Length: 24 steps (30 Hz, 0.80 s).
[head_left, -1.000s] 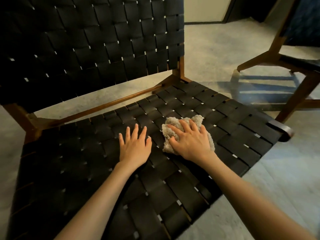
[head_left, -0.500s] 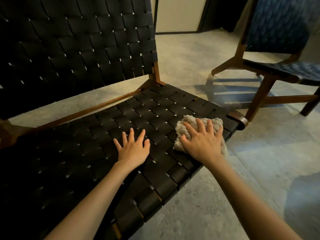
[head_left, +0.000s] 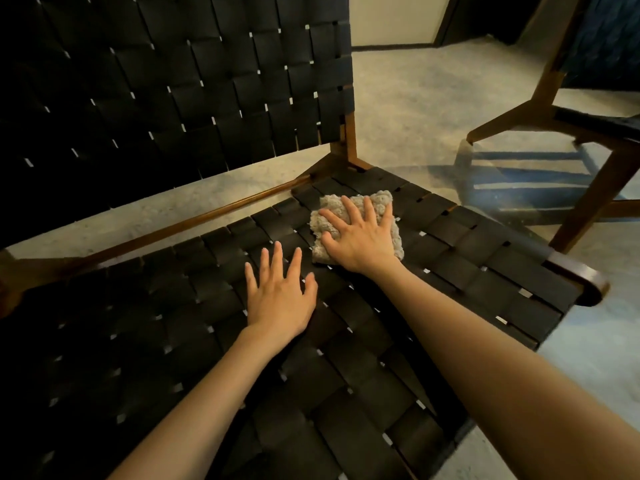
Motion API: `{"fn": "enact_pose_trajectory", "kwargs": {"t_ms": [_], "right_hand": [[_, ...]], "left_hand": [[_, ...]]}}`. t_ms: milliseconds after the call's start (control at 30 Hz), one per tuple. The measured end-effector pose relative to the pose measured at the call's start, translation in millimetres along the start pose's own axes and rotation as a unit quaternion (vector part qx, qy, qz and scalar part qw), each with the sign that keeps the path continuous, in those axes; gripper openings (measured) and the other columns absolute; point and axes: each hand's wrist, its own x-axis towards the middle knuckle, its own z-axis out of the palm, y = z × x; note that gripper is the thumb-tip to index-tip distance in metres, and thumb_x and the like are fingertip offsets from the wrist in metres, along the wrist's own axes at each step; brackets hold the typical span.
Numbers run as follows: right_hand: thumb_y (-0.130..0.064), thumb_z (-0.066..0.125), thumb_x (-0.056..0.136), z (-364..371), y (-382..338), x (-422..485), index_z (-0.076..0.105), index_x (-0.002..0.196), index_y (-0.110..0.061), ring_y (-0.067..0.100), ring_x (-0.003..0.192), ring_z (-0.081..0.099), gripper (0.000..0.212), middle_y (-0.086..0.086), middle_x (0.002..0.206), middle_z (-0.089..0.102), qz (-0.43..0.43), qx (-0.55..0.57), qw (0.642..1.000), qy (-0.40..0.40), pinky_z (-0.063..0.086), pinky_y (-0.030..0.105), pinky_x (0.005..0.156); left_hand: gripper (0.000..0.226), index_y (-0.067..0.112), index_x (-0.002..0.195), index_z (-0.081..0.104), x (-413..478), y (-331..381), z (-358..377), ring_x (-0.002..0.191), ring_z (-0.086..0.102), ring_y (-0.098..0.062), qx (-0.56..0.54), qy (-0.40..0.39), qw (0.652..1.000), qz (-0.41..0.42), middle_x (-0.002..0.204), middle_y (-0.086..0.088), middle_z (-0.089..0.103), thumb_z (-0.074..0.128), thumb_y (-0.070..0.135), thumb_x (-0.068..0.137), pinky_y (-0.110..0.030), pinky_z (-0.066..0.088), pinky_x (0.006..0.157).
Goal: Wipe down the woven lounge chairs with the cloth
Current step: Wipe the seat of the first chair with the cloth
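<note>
- Pressing down on the cloth (head_left: 379, 197) with the right hand (head_left: 360, 239): palm flat, fingers straight and spread, nothing curled round the fabric. Likely spread this way to keep the whole folded pad against the weave while sliding.
- Cloth directly under that palm, on the woven seat (head_left: 478, 265) of the near lounge chair, with fuzzy edges showing past the fingertips and on both sides of the hand.
- Resting the left hand (head_left: 280, 301) flat on the straps, just beside the right hand and closer to the body. Fingers straight and a little apart, holding nothing; probably there to brace the body and steady the sagging straps.
- Beyond the right fingertips: the wooden rear rail (head_left: 194, 221), then the woven backrest (head_left: 173, 98), upright and not being wiped at this moment.
- Well apart on the outer side of the right hand: a second chair (head_left: 595, 126) on the floor (head_left: 408, 109), cut off by the frame edge, with only its legs and parts of its seat and back showing.
- Hidden: most of the cloth under the palm, so fold and thickness hard to judge; dampness impossible to tell.
- Hard to make out: the seat on the far side of the left hand, lost in shadow; no telling dusty from wiped patches on the dark straps.
</note>
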Motion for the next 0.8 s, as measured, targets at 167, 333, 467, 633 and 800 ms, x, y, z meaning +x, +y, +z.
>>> {"fn": "enact_pose_trajectory", "kwargs": {"t_ms": [167,333,467,633,800], "right_hand": [[-0.060,0.017,0.094,7.6,-12.1,56.7,0.016,0.148,-0.047,0.033,0.147,-0.005,0.055,0.000,0.161,0.006,-0.033,0.018,0.999,0.019,-0.014,0.061,0.109],[-0.060,0.019,0.094,6.5,-2.1,96.7,0.028,0.146,-0.043,0.036,0.146,0.003,0.055,0.003,0.159,0.017,-0.015,0.004,0.998,0.059,-0.009,0.064,0.110],[-0.059,0.020,0.094,-0.6,1.5,118.5,0.033,0.145,-0.039,0.047,0.143,-0.001,0.056,0.008,0.158,0.017,0.051,-0.011,0.997,0.050,-0.010,0.069,0.106],[-0.058,0.020,0.094,-4.6,3.7,111.0,0.031,0.145,-0.041,0.051,0.141,-0.006,0.055,0.009,0.159,0.015,0.055,-0.008,0.998,0.038,-0.010,0.070,0.105],[-0.054,0.019,0.095,-14.0,20.2,71.8,0.024,0.147,-0.041,0.052,0.140,-0.007,0.054,0.009,0.159,0.011,0.059,-0.031,0.998,0.020,-0.009,0.069,0.107]], "left_hand": [[0.057,0.032,0.150,0.000,27.1,-10.1,3.5,0.145,-0.015,-0.025,0.005,0.010,1.000,0.012,0.159,-0.004,-0.011,0.015,0.050,0.098,-0.055,-0.014,0.111],[0.056,0.040,0.149,-0.002,42.5,-17.9,5.7,0.143,-0.020,-0.028,0.011,0.003,1.000,0.016,0.158,0.000,-0.017,0.013,0.054,0.096,-0.059,-0.019,0.106],[0.056,0.044,0.147,-0.001,42.1,-20.9,8.3,0.143,-0.021,-0.025,-0.007,0.008,1.000,0.020,0.158,0.003,-0.017,0.013,0.056,0.094,-0.057,-0.022,0.105],[0.056,0.044,0.147,-0.004,43.1,-22.2,10.0,0.144,-0.019,-0.025,0.002,0.007,1.000,0.020,0.158,0.003,-0.016,0.009,0.056,0.094,-0.057,-0.021,0.106],[0.053,0.045,0.146,-0.004,37.2,-19.9,7.4,0.144,-0.016,-0.023,0.009,-0.013,1.000,0.004,0.158,0.005,-0.013,0.007,0.056,0.096,-0.051,-0.017,0.110]]}}
